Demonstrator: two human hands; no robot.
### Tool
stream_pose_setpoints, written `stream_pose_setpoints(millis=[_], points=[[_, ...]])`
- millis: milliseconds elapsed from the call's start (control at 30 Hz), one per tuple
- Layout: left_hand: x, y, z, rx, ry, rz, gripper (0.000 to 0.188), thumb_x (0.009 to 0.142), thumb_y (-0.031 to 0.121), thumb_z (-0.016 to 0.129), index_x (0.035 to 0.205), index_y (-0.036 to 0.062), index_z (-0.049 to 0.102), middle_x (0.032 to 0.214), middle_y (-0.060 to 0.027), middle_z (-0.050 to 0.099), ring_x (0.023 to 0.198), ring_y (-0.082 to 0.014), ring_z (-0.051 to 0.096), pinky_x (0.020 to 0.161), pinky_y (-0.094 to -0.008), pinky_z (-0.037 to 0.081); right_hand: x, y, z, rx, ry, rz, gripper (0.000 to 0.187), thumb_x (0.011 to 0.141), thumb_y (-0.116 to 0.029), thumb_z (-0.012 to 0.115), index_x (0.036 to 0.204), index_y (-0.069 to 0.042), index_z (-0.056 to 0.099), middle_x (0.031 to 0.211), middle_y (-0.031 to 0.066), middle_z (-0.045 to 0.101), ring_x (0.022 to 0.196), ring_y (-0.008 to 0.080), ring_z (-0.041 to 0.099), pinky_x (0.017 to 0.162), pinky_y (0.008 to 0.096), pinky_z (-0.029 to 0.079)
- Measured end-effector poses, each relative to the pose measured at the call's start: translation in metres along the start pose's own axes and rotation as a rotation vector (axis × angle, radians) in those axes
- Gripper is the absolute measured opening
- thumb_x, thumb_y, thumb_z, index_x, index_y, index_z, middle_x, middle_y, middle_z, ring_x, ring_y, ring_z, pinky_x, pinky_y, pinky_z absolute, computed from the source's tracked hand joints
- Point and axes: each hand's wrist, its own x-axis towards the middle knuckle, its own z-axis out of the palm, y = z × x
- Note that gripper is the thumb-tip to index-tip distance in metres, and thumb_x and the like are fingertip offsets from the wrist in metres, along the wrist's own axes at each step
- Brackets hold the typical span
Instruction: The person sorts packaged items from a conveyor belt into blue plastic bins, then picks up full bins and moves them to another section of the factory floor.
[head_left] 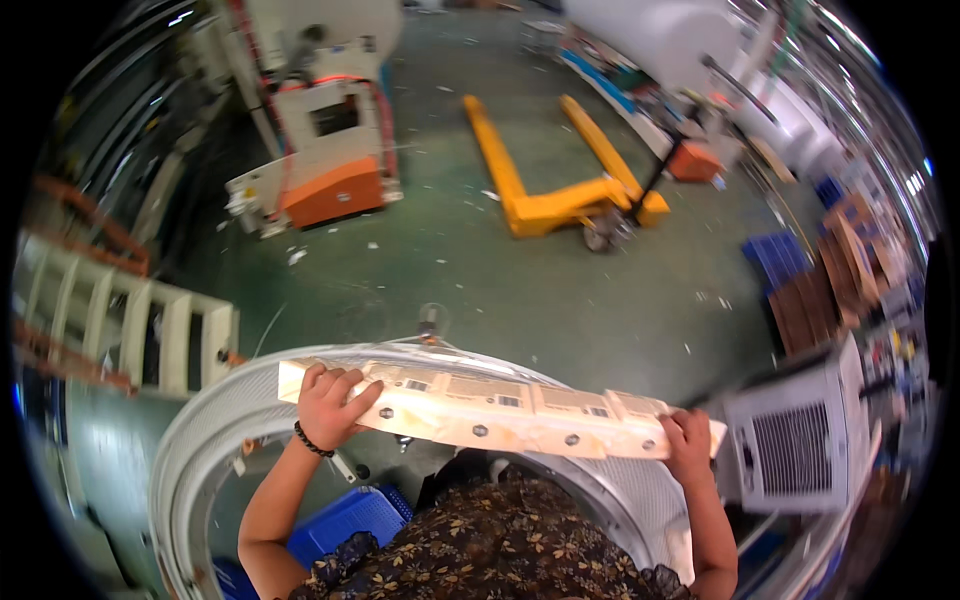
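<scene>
Clamping the left end, the left hand (pixel 335 402) is holding a row of pale packs (pixel 515 412), which is stretching across the near middle, seemingly above the curved conveyor (pixel 228 412). The right hand (pixel 688 446) is gripping the right end, near the white box with a grille (pixel 797 440). Both hands should be pressing inward evenly and keeping the row straight, so middle packs are not slipping.

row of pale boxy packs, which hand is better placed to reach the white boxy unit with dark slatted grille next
Probably the right hand: it holds the row of pale boxy packs by the end nearer the white boxy unit. The left hand holds the opposite end. Both are occupied.
</scene>
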Motion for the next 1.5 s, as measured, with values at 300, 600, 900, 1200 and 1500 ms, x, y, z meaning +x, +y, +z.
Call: stream_pose_setpoints(millis=[300, 600, 900, 1200, 1500], points=[[-0.126, 0.161, -0.142, 0.406, 0.033, -0.475, 0.047, 0.074, 0.036, 0.073, 0.119, 0.0232, 0.066, 0.106, -0.0016, 0.063, 0.09, -0.019, 0.061, 0.087, -0.04, 0.046, 0.105, 0.067, 0.082, 0.283, 0.019, -0.633, 0.045, 0.082, -0.012, 0.069, 0.126, -0.005, 0.061, 0.113, 0.0196, 0.064, 0.09, 0.0349, 0.062, 0.081, 0.0525, 0.046], [-0.24, 0.477, -0.256, 0.807, -0.079, -1.201, 0.046, 0.076, 0.041, 0.071, 0.118, 0.024, 0.064, 0.108, -0.002, 0.065, 0.09, -0.0184, 0.062, 0.088, -0.0393, 0.045, 0.22, -0.186, 0.062, 0.583, 0.109, -1.558, 0.043, 0.078, 0.0, 0.066, 0.12, -0.003, 0.061, 0.094, 0.0192, 0.065, 0.088, 0.0391, 0.059, 0.075, 0.0481, 0.047], [-0.343, 0.756, -0.345, 1.211, -0.1, -1.73, 0.05, 0.073, 0.046, 0.072, 0.117, 0.0234, 0.067, 0.105, -0.0019, 0.064, 0.09, -0.0183, 0.063, 0.083, -0.0378, 0.044, 0.066, -0.54, -0.063, 0.889, 0.153, -2.031, 0.042, 0.088, -0.004, 0.06, 0.129, 0.001, 0.06, 0.111, 0.0219, 0.06, 0.095, 0.038, 0.058, 0.087, 0.0497, 0.046], [-0.347, 0.957, -0.386, 1.617, -0.346, -2.198, 0.041, 0.078, 0.047, 0.073, 0.112, 0.0233, 0.07, 0.098, 0.0009, 0.063, 0.082, -0.0175, 0.061, 0.081, -0.0383, 0.042, -0.184, -0.828, -0.184, 1.208, 0.102, -2.464, 0.041, 0.087, -0.014, 0.064, 0.128, -0.007, 0.062, 0.114, 0.018, 0.06, 0.1, 0.0419, 0.057, 0.091, 0.054, 0.046], [-0.398, 1.057, -0.419, 1.912, -0.342, -2.617, 0.05, 0.074, 0.051, 0.073, 0.116, 0.0232, 0.07, 0.1, -0.0004, 0.064, 0.083, -0.0198, 0.06, 0.082, -0.0396, 0.041, -0.471, -1.036, -0.342, 1.287, 0.08, -2.948, 0.046, 0.087, -0.006, 0.06, 0.132, -0.01, 0.058, 0.117, 0.0159, 0.06, 0.109, 0.04, 0.056, 0.099, 0.054, 0.045]])
